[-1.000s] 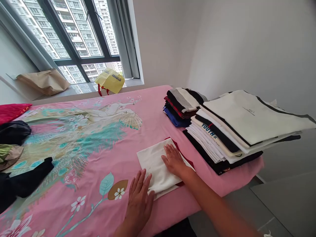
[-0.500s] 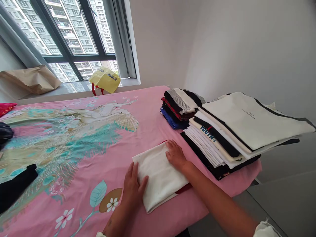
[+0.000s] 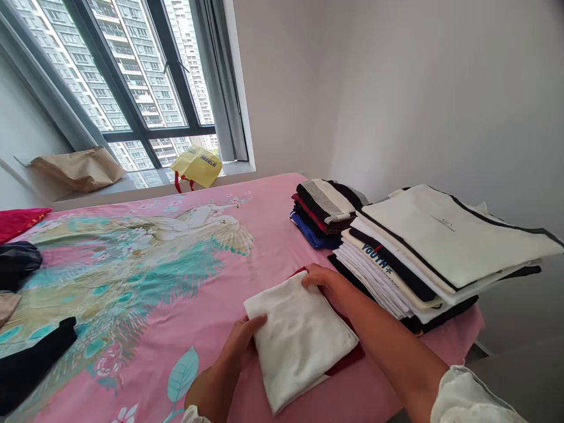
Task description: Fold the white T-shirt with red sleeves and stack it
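A folded white cloth (image 3: 299, 335) is held between my two hands at the near edge of the bed, tilted a little. My left hand (image 3: 240, 341) grips its left edge, thumb on top and fingers underneath. At the upper right corner my right hand (image 3: 328, 282) pinches the cloth, thumb on top, with the other fingers hidden beneath. Dark red fabric (image 3: 348, 358) shows under the cloth's right side. Just right of my right hand stands a tall stack of folded clothes (image 3: 379, 264), topped by a white garment with black trim (image 3: 445, 229).
A smaller folded pile (image 3: 326, 205) sits behind the stack. Black clothing (image 3: 35, 358) lies on the pink patterned bedspread (image 3: 185, 305) at left, near a dark bundle (image 3: 17, 264) and red cushion (image 3: 22, 223). A yellow bag (image 3: 198, 166) and brown paper bag (image 3: 81, 169) rest by the window.
Both hands have gone from lying flat on the white cloth to gripping its edges, and the cloth is slightly raised and turned. The view has tilted up.
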A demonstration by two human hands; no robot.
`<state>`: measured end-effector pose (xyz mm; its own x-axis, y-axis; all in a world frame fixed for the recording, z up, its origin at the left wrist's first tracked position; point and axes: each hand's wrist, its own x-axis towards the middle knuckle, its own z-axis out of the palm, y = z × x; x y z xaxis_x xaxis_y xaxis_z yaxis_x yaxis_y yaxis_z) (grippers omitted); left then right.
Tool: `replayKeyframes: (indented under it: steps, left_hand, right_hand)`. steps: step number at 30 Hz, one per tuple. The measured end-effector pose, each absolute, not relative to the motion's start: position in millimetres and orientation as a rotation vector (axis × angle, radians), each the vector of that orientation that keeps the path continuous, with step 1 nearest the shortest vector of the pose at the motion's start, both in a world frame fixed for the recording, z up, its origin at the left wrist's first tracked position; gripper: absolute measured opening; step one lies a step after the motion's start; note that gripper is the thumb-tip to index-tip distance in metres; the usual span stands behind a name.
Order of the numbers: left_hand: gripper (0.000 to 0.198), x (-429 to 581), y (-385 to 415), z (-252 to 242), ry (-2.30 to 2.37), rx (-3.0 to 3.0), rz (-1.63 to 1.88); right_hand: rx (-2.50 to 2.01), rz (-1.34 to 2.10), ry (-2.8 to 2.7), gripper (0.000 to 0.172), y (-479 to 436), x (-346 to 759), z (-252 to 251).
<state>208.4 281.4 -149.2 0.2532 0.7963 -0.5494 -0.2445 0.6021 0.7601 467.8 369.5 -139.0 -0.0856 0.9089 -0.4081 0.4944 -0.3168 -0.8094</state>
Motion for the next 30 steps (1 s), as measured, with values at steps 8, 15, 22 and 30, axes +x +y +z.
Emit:
replayKeyframes:
  steps: [8,15,22,30]
  left_hand:
    - [0.048,160,242,-49,1.379,1.344,1.088]
    - [0.025,128,142,-132,1.314,2.385,0.629]
    - [0.044,98,134,-173,1.393,2.637,0.618]
    - [0.062,106,187,-185,1.736,2.199,0.461]
  right_hand:
    - [-1.047,1.294,-1.646,0.028,320,474,-31]
    - [-1.316,1.048,-1.869,0.017,227,484,-107]
    - [-1.477,0.677,-1.865,0.030,176,441,-145]
    - [-1.349,0.730,-2.312,0.053,182,339,-156]
